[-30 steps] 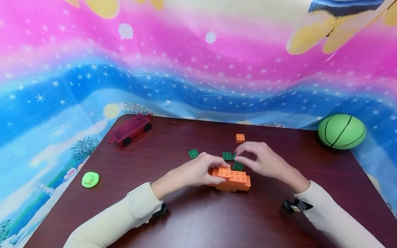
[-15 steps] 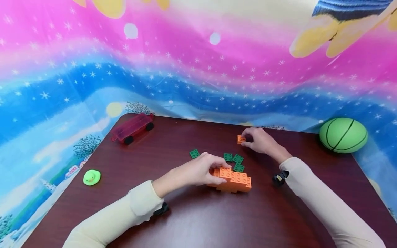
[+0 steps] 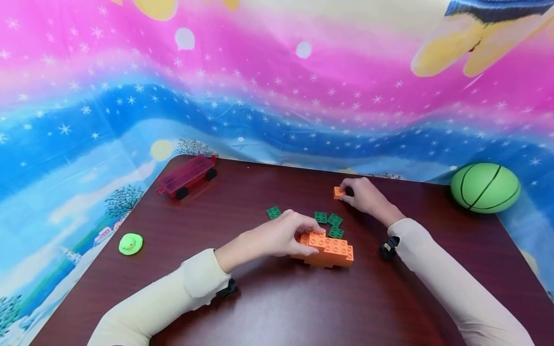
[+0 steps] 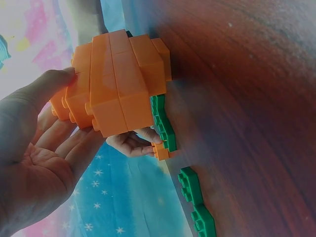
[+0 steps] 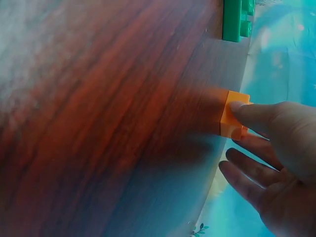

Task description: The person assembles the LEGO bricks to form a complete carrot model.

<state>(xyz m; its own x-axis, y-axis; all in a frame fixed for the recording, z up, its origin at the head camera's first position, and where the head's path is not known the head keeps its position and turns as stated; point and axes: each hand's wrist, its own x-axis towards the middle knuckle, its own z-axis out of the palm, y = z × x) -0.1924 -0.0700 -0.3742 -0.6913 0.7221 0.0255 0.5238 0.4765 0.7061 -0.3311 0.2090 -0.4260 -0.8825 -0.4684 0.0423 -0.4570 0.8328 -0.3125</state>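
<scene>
An orange block structure built of stacked studded toy bricks stands mid-table. My left hand grips its left end, thumb on the near side and fingers over the far side; the left wrist view shows the stepped layers of the structure. Farther back, my right hand pinches a small orange brick at the table surface. In the right wrist view the thumb lies on the near face of this brick, and the other fingers spread behind it.
Several green bricks lie behind the orange structure, one green brick apart to the left. A clear red wagon stands back left, a green toy duck at left, a green ball back right. A printed cloth hangs behind.
My right hand has moved from above the green bricks back to the small orange brick and now pinches it. The left hand keeps its grip on the orange structure.
</scene>
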